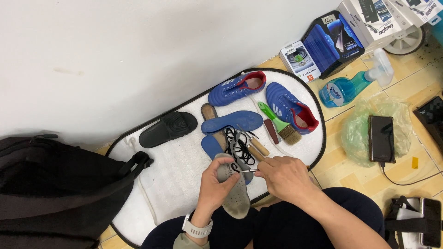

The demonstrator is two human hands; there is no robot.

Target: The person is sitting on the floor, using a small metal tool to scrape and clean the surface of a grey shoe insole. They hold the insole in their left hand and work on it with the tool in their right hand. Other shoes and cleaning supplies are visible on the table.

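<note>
Grey and worn, a foam shoe insole (pixel 234 193) sits in the left hand (pixel 216 184), whose fingers curl around its upper edge and hold it tilted over the person's lap at the near rim of a white oval quilted mat with a black border (pixel 166 170). The right hand (pixel 286 177) is closed in a pinch on a thin metal tool (pixel 247 170) (an awl or a needle, though its tip is too small to tell), which points left and meets the insole near the left thumb. A white wristwatch (pixel 197 229) circles the left wrist.

Just beyond the hands, on the mat, lie a tangle of black shoelaces (pixel 240 147), two wooden-handled tools (pixel 256 148) and a flat blue insole (pixel 230 122), with a second blue insole (pixel 212 145) partly hidden beneath the hands. Farther back rest two blue sports shoes with red linings (pixel 237 87), one on each side of a green-handled brush (pixel 279 122). A black rubber slide sandal (pixel 168 129) lies apart at the mat's left.

Off the mat, a black backpack (pixel 55 184) fills the left, while a blue spray bottle (pixel 350 87) and a dark phone on a clear plastic bag (pixel 381 138) lie on the yellow tiled floor (pixel 350 173) to the right.
</note>
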